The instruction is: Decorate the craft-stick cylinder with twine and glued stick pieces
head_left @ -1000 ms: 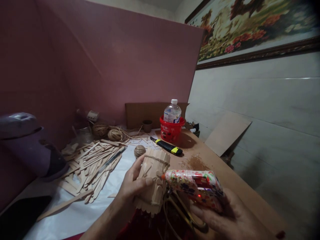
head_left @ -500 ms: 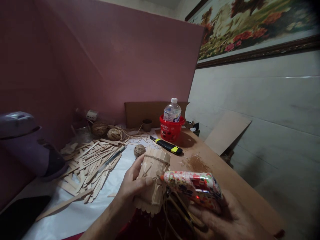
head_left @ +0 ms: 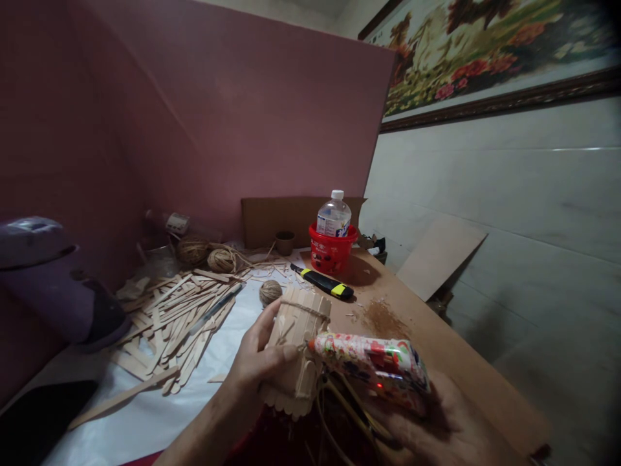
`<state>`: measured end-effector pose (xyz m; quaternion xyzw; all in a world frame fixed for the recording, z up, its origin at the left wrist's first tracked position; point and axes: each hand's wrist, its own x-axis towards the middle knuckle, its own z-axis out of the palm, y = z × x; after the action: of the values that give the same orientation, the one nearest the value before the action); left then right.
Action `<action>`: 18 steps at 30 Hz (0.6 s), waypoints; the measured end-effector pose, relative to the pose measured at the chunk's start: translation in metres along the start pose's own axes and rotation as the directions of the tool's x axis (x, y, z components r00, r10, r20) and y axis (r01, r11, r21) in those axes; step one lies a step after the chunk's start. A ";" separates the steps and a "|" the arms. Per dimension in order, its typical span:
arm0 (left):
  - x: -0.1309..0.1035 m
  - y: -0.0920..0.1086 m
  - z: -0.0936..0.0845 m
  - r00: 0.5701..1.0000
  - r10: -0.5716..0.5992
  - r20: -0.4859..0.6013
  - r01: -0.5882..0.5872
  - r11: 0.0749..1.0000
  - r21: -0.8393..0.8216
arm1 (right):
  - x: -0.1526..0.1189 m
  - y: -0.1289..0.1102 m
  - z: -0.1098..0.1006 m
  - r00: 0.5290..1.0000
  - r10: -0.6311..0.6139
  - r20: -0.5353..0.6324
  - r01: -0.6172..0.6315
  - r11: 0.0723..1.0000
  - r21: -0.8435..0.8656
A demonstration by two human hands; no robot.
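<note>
My left hand (head_left: pixel 252 362) is closed around a small cylinder made of craft sticks (head_left: pixel 303 317), tilted, with scalloped stick ends at the bottom. A band of twine runs round its upper part, and small stick pieces sit on its side. In my right hand (head_left: pixel 436 421) is a floral-patterned glue gun (head_left: pixel 373 362) with a small red light lit. Its orange nozzle points left and is at the cylinder's side, close to my left thumb; I cannot tell whether it touches. Loose twine and what looks like scissors hang below, partly hidden by the glue gun.
Loose craft sticks (head_left: pixel 179 317) lie heaped on the left. Twine balls (head_left: pixel 270 293), a black-and-yellow utility knife (head_left: pixel 323 282), a small brown pot (head_left: pixel 284 243) and a red bucket (head_left: pixel 332 249) holding a plastic bottle (head_left: pixel 334 217) stand beyond. A purple appliance (head_left: pixel 53 285) is at far left.
The glue gun's nozzle has shifted slightly left and up along the cylinder's side. My left hand and the cylinder stay in nearly the same place.
</note>
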<state>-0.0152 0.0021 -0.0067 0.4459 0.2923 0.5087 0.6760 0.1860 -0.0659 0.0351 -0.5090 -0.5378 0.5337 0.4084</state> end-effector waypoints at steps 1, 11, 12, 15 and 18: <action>0.000 0.000 0.000 1.000 0.001 0.011 -0.001 1.000 0.000 | 0.000 -0.001 -0.001 1.000 -0.020 -0.001 0.020 0.999 -0.029; 0.001 0.000 0.000 1.000 0.011 0.014 -0.011 1.000 0.006 | 0.001 -0.004 -0.002 0.995 -0.102 -0.022 0.099 0.990 -0.100; 0.000 0.000 -0.001 1.000 0.012 0.005 -0.012 1.000 0.006 | 0.000 -0.003 -0.003 0.995 -0.088 -0.045 0.083 0.990 -0.115; 0.000 0.000 0.000 1.000 0.008 -0.005 -0.008 1.000 -0.008 | -0.001 -0.003 -0.004 0.996 -0.054 -0.078 0.043 0.989 -0.141; 0.000 0.000 0.000 1.000 0.003 0.004 -0.003 1.000 -0.021 | -0.001 -0.005 -0.003 0.997 -0.046 -0.064 0.038 0.992 -0.122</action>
<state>-0.0153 0.0022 -0.0067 0.4403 0.2848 0.5119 0.6805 0.1885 -0.0661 0.0401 -0.5389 -0.5658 0.4741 0.4059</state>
